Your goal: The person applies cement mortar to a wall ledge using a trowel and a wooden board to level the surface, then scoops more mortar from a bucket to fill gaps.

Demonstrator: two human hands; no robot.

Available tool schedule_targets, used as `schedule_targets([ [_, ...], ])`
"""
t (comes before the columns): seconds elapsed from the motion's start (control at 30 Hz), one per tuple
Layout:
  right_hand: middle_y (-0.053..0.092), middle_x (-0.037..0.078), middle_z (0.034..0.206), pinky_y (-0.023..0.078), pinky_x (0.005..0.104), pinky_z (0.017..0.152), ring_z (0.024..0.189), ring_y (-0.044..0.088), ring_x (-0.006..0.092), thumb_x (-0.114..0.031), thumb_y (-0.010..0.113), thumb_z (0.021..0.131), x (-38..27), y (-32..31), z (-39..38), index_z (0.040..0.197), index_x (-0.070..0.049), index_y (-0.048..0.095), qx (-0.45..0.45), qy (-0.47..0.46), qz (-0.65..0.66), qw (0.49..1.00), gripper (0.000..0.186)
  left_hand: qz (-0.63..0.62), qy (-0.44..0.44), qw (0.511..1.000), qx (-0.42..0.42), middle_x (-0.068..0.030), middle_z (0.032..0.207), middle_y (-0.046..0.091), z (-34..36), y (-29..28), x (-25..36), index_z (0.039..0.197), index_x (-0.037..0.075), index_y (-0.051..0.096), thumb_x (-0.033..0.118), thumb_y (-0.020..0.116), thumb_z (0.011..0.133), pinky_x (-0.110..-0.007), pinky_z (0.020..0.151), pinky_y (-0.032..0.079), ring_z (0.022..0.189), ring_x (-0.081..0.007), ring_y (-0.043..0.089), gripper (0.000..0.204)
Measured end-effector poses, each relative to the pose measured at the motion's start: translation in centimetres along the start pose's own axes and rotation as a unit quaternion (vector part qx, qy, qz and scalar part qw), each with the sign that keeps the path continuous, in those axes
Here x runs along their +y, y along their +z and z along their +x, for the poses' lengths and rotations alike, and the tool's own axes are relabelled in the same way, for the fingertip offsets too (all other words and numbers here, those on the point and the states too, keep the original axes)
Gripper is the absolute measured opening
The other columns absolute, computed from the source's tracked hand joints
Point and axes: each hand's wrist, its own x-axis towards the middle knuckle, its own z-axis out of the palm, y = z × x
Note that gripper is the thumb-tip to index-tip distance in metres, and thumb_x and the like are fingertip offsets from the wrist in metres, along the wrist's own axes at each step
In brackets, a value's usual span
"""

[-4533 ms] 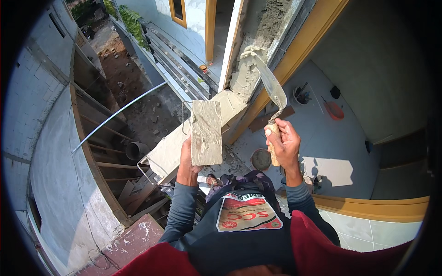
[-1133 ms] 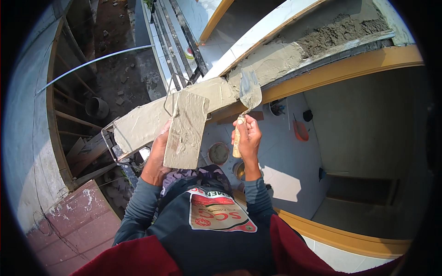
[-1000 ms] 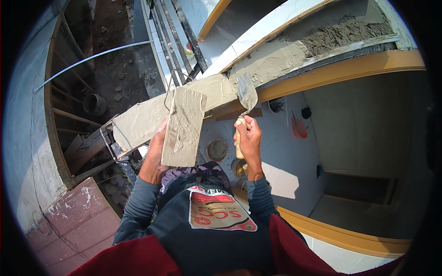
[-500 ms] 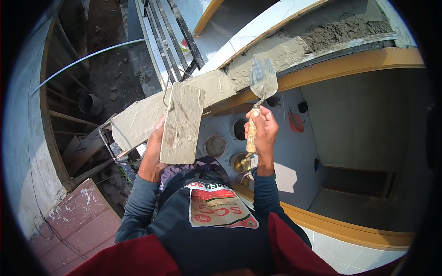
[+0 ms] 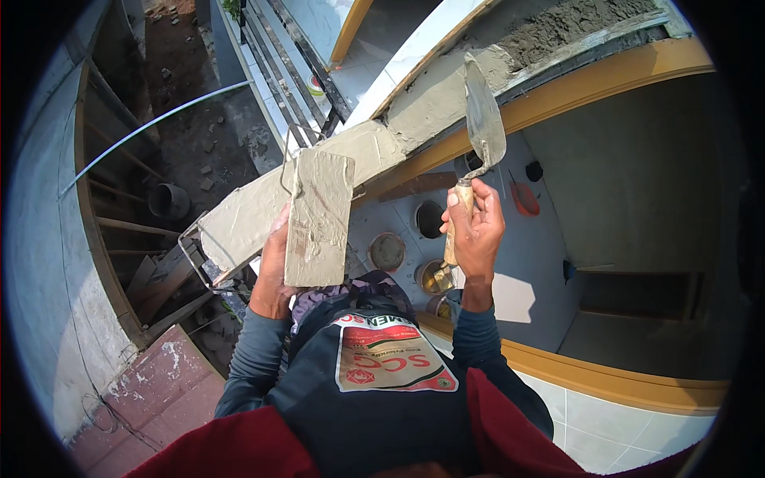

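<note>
A rectangular mortar-smeared board (image 5: 322, 219) is held by the left hand (image 5: 272, 267) at its left edge, in front of the person's body. The thumb side shows along that edge, while the rest of the left fingers is hidden behind the board, so how far they are curled cannot be told. A trowel (image 5: 484, 111) is gripped by the right hand (image 5: 478, 227), its fingers closed around the light wooden handle (image 5: 460, 231). The blade is pointed up and away from the person, streaked with grey, and is kept apart from the board. In view, its tip is seen against the fresh mortar strip (image 5: 438, 99); whether the two are touching cannot be told.

Beyond the board, a plastered ledge (image 5: 243, 223) is seen running from the lower left to meet that strip, whose far end is covered with rough, darker mortar (image 5: 582, 28). The strip is bordered on its near side by a yellow-brown frame (image 5: 606, 86). Below, on the tiled floor (image 5: 550, 239), round containers are grouped near the right forearm, and an orange-red dustpan (image 5: 523, 197) is placed farther right. To the left, a pale blue pipe (image 5: 155, 121) is stretched across a gap.
</note>
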Motion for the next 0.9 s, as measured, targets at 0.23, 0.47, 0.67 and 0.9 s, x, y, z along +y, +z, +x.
schedule_targets([
  [0.23,0.063,0.017,0.090,0.053,0.0301,0.053,0.076,0.065,0.0172,-0.010,0.066,0.087,3.4,1.3,-0.4,0.109,0.005,0.050,-0.121,0.118,-0.107,0.980,0.031,0.005,-0.007,1.000,-0.021,-0.0122,0.128,0.058,0.4,-0.2,-0.5,0.144,0.005,0.037,0.017,0.045,0.100,-0.034,0.086,0.056,0.105,-0.0203,0.065,0.046],
  [0.47,0.064,0.017,0.083,0.051,0.0321,0.048,0.061,0.062,0.0174,-0.014,0.066,0.087,8.1,2.0,1.6,0.108,0.007,0.054,-0.132,-0.069,-0.311,0.939,0.032,0.017,-0.009,1.000,-0.018,-0.0131,0.128,0.057,0.3,-0.7,-0.7,0.143,0.004,0.037,0.018,0.046,0.099,-0.033,0.087,0.055,0.106,-0.0207,0.064,0.047],
  [0.67,0.065,0.015,0.086,0.050,0.0304,0.048,0.061,0.061,0.0158,-0.015,0.066,0.087,4.6,1.6,1.6,0.112,0.007,0.055,-0.089,0.005,-0.270,0.959,0.035,0.024,-0.017,0.999,-0.014,-0.0129,0.128,0.057,0.2,-0.6,-0.8,0.144,0.003,0.037,0.016,0.046,0.097,-0.035,0.089,0.054,0.107,-0.0212,0.064,0.050],
  [0.9,0.063,0.009,0.076,0.048,0.0250,0.054,0.063,0.059,0.0088,-0.011,0.066,0.090,-3.6,0.5,1.4,0.107,0.006,0.055,0.008,0.007,-0.115,0.993,0.027,0.007,-0.027,1.000,-0.010,-0.0140,0.130,0.057,0.5,-1.8,-1.1,0.145,0.005,0.037,0.021,0.043,0.098,-0.035,0.087,0.055,0.107,-0.0230,0.064,0.049],
])
